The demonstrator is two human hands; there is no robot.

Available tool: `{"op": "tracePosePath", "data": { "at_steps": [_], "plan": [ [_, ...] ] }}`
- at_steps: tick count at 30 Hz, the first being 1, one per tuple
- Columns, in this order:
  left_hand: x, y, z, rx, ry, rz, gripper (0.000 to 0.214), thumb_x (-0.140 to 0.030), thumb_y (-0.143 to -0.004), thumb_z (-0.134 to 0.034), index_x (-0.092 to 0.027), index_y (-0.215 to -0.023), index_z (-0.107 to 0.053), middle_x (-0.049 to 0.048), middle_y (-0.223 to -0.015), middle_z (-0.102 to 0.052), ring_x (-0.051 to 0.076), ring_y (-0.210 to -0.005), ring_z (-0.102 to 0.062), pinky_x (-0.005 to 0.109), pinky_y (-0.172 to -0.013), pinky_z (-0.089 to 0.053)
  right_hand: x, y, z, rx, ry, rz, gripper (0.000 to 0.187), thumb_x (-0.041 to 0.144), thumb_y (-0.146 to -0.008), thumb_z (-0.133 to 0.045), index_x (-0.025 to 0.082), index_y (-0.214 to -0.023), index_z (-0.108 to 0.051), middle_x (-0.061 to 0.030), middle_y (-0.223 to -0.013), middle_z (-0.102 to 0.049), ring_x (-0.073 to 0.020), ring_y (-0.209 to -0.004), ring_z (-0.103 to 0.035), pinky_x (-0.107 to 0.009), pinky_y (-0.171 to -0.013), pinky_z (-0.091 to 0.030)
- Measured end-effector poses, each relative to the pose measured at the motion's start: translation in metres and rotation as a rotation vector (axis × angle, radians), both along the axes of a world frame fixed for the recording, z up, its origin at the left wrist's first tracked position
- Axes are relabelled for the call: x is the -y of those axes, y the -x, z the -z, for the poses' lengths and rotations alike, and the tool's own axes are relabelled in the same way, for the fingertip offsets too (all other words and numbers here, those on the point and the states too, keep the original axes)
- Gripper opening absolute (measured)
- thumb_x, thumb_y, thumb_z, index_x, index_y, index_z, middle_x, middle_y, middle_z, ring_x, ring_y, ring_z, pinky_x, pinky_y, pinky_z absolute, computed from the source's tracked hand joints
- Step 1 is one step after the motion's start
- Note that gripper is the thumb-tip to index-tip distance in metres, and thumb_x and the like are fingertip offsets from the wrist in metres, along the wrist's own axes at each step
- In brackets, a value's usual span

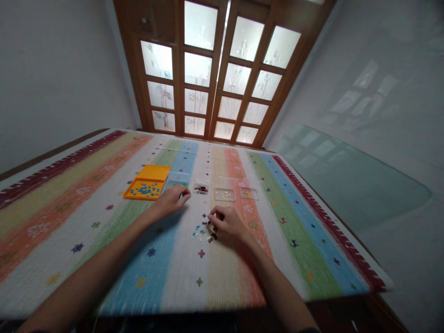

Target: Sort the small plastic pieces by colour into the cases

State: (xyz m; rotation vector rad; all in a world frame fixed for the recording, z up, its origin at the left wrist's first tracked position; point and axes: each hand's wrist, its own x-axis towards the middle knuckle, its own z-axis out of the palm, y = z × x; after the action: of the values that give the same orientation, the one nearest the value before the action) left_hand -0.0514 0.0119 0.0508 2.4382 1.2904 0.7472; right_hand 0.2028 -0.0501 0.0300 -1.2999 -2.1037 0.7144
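My left hand is over the near edge of a clear plastic box with green pieces in it. Its fingers are curled towards the thumb, and anything between them is too small to make out. Above a loose pile of small pieces, dark brown, cream and blue, my right hand is bent with its fingertips pinched together. Whether a piece is in that pinch cannot be made out. The hand hides part of the pile.
An orange open case with blue pieces lies at left. Further right stand a clear box of dark brown pieces, one of cream pieces and one of yellow-orange pieces. A striped cloth covers the table; walls flank it.
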Motion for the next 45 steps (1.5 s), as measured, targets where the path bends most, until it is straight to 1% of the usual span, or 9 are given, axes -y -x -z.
{"op": "tracePosePath", "data": {
  "at_steps": [3,7,17,21,24,31,33,40,45],
  "plan": [
    [-0.026,0.009,0.003,0.025,-0.031,-0.126,0.017,-0.029,-0.093,-0.051,-0.018,-0.088,-0.063,0.0073,-0.088,-0.069,0.022,-0.082,-0.063,0.035,-0.081,-0.050,0.000,0.000,-0.001,-0.011,-0.001,0.005,0.014,0.025,-0.087,-0.065,0.015,-0.078,-0.071,0.0048,-0.055,-0.054,-0.0087,-0.050,-0.044,-0.021,-0.055,-0.032],
    [-0.047,0.016,0.011,-0.012,-0.082,-0.185,0.015,-0.027,-0.091,-0.052,-0.019,-0.082,-0.061,0.0082,-0.088,-0.067,0.024,-0.087,-0.062,0.036,-0.082,-0.050,0.001,0.000,-0.003,-0.013,0.000,0.012,0.013,0.023,-0.087,-0.065,0.015,-0.078,-0.071,0.0051,-0.055,-0.053,-0.0086,-0.051,-0.044,-0.021,-0.056,-0.032],
    [-0.056,0.018,0.026,-0.081,-0.116,-0.170,0.021,-0.025,-0.092,-0.050,-0.018,-0.083,-0.067,0.0111,-0.088,-0.066,0.027,-0.094,-0.061,0.042,-0.090,-0.049,0.000,-0.004,-0.004,-0.006,-0.012,0.048,0.014,0.024,-0.086,-0.064,0.015,-0.078,-0.071,0.0034,-0.059,-0.057,-0.0097,-0.054,-0.047,-0.021,-0.057,-0.033],
    [-0.046,0.018,0.021,0.025,-0.170,-0.158,0.022,-0.025,-0.095,-0.048,-0.017,-0.088,-0.068,0.0099,-0.093,-0.065,0.026,-0.097,-0.060,0.041,-0.093,-0.049,-0.002,-0.006,-0.001,0.001,-0.027,0.079,0.012,0.021,-0.085,-0.064,0.015,-0.077,-0.071,0.0040,-0.058,-0.056,-0.0097,-0.054,-0.048,-0.021,-0.056,-0.033],
    [-0.029,0.014,0.015,0.096,-0.171,-0.087,0.022,-0.025,-0.097,-0.046,-0.018,-0.096,-0.068,0.0084,-0.098,-0.065,0.023,-0.097,-0.061,0.038,-0.093,-0.050,-0.002,-0.006,0.000,0.007,-0.020,0.077,0.012,0.020,-0.085,-0.064,0.015,-0.078,-0.071,0.0041,-0.058,-0.056,-0.0096,-0.054,-0.048,-0.020,-0.056,-0.032],
    [0.026,-0.004,0.014,-0.006,0.107,0.369,0.022,-0.028,-0.097,-0.051,-0.018,-0.102,-0.071,0.0058,-0.095,-0.066,0.018,-0.087,-0.063,0.029,-0.082,-0.049,0.001,-0.002,-0.001,0.054,0.000,0.027,0.012,0.020,-0.086,-0.065,0.015,-0.080,-0.073,0.0034,-0.058,-0.058,-0.0090,-0.053,-0.047,-0.020,-0.056,-0.032],
    [0.037,-0.009,0.017,-0.052,0.164,0.451,0.022,-0.028,-0.096,-0.054,-0.019,-0.101,-0.073,0.0059,-0.095,-0.066,0.018,-0.088,-0.063,0.028,-0.081,-0.048,0.001,-0.002,0.000,0.072,0.001,0.018,0.011,0.021,-0.087,-0.065,0.015,-0.081,-0.073,0.0031,-0.059,-0.060,-0.0091,-0.054,-0.048,-0.020,-0.056,-0.032],
    [0.048,-0.017,0.034,-0.043,0.137,0.419,0.016,-0.025,-0.095,-0.058,-0.018,-0.096,-0.073,0.0050,-0.090,-0.064,0.017,-0.084,-0.062,0.027,-0.078,-0.045,0.000,-0.002,0.003,0.105,-0.011,0.014,0.011,0.020,-0.087,-0.066,0.015,-0.081,-0.073,0.0030,-0.059,-0.061,-0.0094,-0.054,-0.049,-0.021,-0.057,-0.033],
    [0.050,-0.020,0.039,-0.067,0.079,0.377,0.015,-0.023,-0.094,-0.058,-0.017,-0.092,-0.071,0.0049,-0.088,-0.063,0.017,-0.083,-0.061,0.027,-0.078,-0.045,0.000,-0.001,0.002,0.114,-0.001,0.012,0.010,0.020,-0.087,-0.066,0.015,-0.082,-0.074,0.0030,-0.059,-0.061,-0.0095,-0.054,-0.049,-0.021,-0.057,-0.032]
  ]
}}
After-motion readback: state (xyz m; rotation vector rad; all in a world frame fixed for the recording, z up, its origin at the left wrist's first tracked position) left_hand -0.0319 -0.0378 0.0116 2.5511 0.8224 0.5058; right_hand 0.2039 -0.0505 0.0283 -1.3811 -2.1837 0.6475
